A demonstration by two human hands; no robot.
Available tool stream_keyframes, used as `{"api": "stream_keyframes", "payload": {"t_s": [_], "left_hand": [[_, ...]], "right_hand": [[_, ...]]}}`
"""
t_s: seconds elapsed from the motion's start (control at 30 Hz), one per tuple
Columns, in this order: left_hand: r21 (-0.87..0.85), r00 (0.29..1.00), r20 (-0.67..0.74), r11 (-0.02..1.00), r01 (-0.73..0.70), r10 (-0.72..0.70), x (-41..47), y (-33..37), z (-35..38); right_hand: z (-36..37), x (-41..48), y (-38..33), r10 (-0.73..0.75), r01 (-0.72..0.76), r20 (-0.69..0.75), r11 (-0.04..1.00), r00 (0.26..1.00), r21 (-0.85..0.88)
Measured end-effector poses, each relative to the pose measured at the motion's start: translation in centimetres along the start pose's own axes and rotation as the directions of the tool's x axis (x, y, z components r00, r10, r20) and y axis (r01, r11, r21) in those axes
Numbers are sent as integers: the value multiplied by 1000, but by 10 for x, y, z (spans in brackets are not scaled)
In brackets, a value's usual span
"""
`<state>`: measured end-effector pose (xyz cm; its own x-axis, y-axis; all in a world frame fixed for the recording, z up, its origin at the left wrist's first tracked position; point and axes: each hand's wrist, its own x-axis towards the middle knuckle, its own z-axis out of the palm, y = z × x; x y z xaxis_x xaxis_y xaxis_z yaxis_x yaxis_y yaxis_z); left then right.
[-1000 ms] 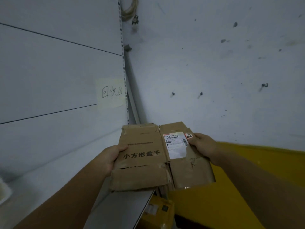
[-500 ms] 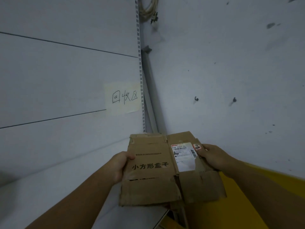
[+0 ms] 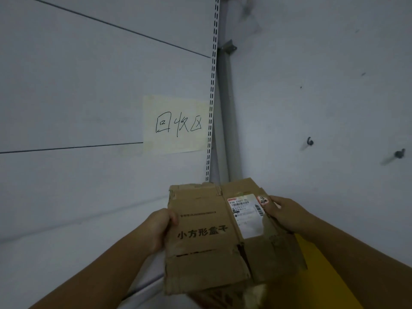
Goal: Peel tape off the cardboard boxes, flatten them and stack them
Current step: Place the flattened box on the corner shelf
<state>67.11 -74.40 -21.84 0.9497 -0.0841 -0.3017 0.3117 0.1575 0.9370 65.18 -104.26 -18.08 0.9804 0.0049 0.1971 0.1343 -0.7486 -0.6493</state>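
Two hands hold flattened brown cardboard box (image 3: 209, 239), low centre, 6 o'clock. Left hand (image 3: 156, 230) grips its 9 o'clock edge, right hand (image 3: 283, 215) its 3 o'clock edge by white shipping label (image 3: 246, 216). Flattening seems done; leftover tape unclear; stacking likely remains. Pale yellow handwritten note (image 3: 176, 124) at 12 o'clock.

A brown cardboard box (image 3: 200, 253) is shown near the centre, printed with bold black characters. On its right half a white label (image 3: 247, 217) is marked with a red strip and black barcodes, with a small red-and-white sticker (image 3: 263, 200) just beside it. On the left, pale grey wall panels (image 3: 78, 97) are crossed by thin dark lines. Black handwriting is carried on a pale yellow note (image 3: 176, 124). A white rail (image 3: 213, 97) is patterned with dark slots. A bright yellow surface (image 3: 323, 282) is seen near right.
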Motion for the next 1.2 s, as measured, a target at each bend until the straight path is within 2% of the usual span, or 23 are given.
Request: {"api": "stream_keyframes", "payload": {"t_s": [0.13,0.3,0.4,0.5,0.6,0.67,0.7,0.73,0.77,0.83,0.87,0.9,0.97,1.07,1.2], "left_hand": [[-20,998,-58,1000,-13,12,27,5,3],[-38,984,-180,999,6,-12,44,0,6],[-41,956,-294,999,6,-18,52,3,20],[-8,894,-449,1000,-5,1,58,10,43],[52,811,-578,996,-78,93,71,17,62],[188,728,-653,976,-113,210,75,17,76],[318,686,-656,940,-125,313,75,16,83],[480,670,-603,868,-128,432,72,13,92],[637,706,-508,767,-79,494,72,9,101],[866,845,-356,481,138,399,78,-6,106],[911,878,-346,341,231,331,83,-15,101],[919,882,-368,262,295,296,87,-21,96],[909,863,-406,234,346,301,91,-27,88],[903,836,-412,287,321,362,94,-28,88],[880,794,-450,355,316,408,91,-28,89]], "right_hand": [[6,48,15,-31,31,-27,999,999,18],[24,110,34,-88,83,75,994,993,71],[33,146,50,-136,110,188,983,973,147],[42,180,72,-191,160,256,978,948,137],[49,208,82,-230,215,200,972,953,95],[52,219,79,-265,248,168,962,950,111],[54,221,78,-292,276,188,955,938,105],[58,224,78,-316,303,230,949,920,92],[64,227,79,-339,337,281,940,898,55],[76,230,83,-366,430,400,900,840,-78],[80,230,86,-378,472,446,873,811,-119],[84,230,89,-393,501,474,857,788,-122],[89,233,92,-429,531,483,843,763,-89],[95,239,95,-446,548,503,834,741,-68],[94,235,95,-437,538,484,838,758,-86]]}}
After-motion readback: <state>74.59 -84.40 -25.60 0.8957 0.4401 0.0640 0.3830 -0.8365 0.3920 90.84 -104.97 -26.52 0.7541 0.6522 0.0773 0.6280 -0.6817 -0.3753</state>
